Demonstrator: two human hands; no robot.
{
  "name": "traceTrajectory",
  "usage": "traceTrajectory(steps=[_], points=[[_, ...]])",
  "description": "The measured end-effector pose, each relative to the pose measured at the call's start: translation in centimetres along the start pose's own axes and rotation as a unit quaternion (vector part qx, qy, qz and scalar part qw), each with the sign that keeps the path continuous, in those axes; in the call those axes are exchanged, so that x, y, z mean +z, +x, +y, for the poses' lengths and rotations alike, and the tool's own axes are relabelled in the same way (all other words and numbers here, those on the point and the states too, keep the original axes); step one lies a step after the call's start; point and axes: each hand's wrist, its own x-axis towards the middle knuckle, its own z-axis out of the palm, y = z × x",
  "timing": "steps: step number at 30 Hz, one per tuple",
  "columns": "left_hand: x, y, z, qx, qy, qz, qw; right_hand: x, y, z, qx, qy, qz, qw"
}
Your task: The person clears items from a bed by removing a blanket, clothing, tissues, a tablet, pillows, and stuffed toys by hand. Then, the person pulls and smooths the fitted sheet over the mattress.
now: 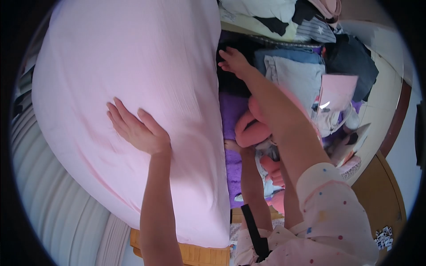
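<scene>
A pale pink bed sheet (133,53) covers a large mattress-like shape on the left and shows shallow wrinkles. My left hand (140,131) lies palm down on it, fingers stretched out and thumb apart. Past the right edge of the sheet, my right hand (234,62) is over a black cloth (237,82), its fingers apart and slightly bent. Nothing shows in its grasp; whether it touches the cloth I cannot tell. Beside it lie folded blue jeans (288,52) and a folded light grey garment (297,77).
A purple cloth (233,173) runs along the bed's side, with my bare foot on it. Coral plush items (253,128) lie near my legs. More clothes (266,9) are piled at the top. A pink box-like item (339,91) stands at right; pleated curtains (53,186) hang at left.
</scene>
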Motion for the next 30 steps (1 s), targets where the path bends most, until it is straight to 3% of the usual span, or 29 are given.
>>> traceTrajectory(steps=[2,4,6,8,9,12,14,16,17,19,20,22,23,25,26,27,28,30], points=[[0.0,0.2,0.1,0.009,-0.012,-0.013,1.0,1.3,2.3,0.3,-0.009,0.015,-0.001,1.0],[-0.1,0.4,0.2,0.005,-0.014,-0.019,1.0,3.1,3.8,0.8,0.023,0.055,-0.077,0.995],[0.1,0.6,0.1,0.013,-0.017,-0.025,0.999,5.2,4.7,0.7,0.023,0.039,-0.045,0.998],[0.3,0.7,0.0,0.009,-0.011,-0.031,0.999,5.3,11.3,5.1,-0.051,-0.262,0.072,0.961],[0.4,0.7,-0.1,0.013,-0.02,-0.03,0.999,5.0,16.6,9.2,-0.095,-0.249,0.143,0.953],[0.9,0.6,-0.4,0.02,-0.025,-0.031,0.999,5.5,17.8,8.1,-0.11,-0.265,0.212,0.934],[0.6,0.8,-0.6,0.023,-0.027,-0.031,0.999,7.0,14.7,5.3,-0.093,-0.264,0.187,0.941],[0.4,1.0,-0.4,0.019,-0.02,-0.038,0.999,8.4,10.7,2.1,-0.095,-0.392,0.17,0.899],[0.2,1.1,-0.3,0.016,-0.017,-0.041,0.999,8.2,10.2,1.9,-0.1,-0.394,0.173,0.897],[-0.1,1.1,-0.4,0.013,-0.013,-0.041,0.999,7.5,9.2,1.0,-0.102,-0.258,0.175,0.945],[-0.1,1.2,-0.3,0.01,-0.006,-0.046,0.999,7.0,8.1,-0.7,-0.11,-0.261,0.178,0.942],[-0.2,1.6,0.0,0.006,-0.007,-0.04,0.999,6.1,5.6,-5.3,-0.214,-0.179,0.148,0.949],[-0.3,1.5,0.1,0.003,-0.001,-0.044,0.999,6.1,3.7,-9.5,-0.226,-0.27,0.114,0.929],[-0.4,1.5,0.1,0.003,-0.003,-0.041,0.999,8.5,6.5,-12.3,-0.252,-0.158,0.152,0.942],[-0.4,1.6,0.1,0.006,-0.002,-0.037,0.999,10.2,8.5,-14.1,-0.146,0.047,0.018,0.988],[-0.4,1.7,0.1,0.006,-0.002,-0.035,0.999,11.2,10.3,-15.5,-0.027,0.247,-0.118,0.961],[-0.3,1.7,0.1,0.004,0.0,-0.035,0.999,11.2,11.8,-16.1,-0.028,0.247,-0.119,0.961],[-0.3,1.5,0.2,0.001,0.002,-0.037,0.999,10.7,14.8,-15.1,-0.225,0.058,-0.066,0.97]])
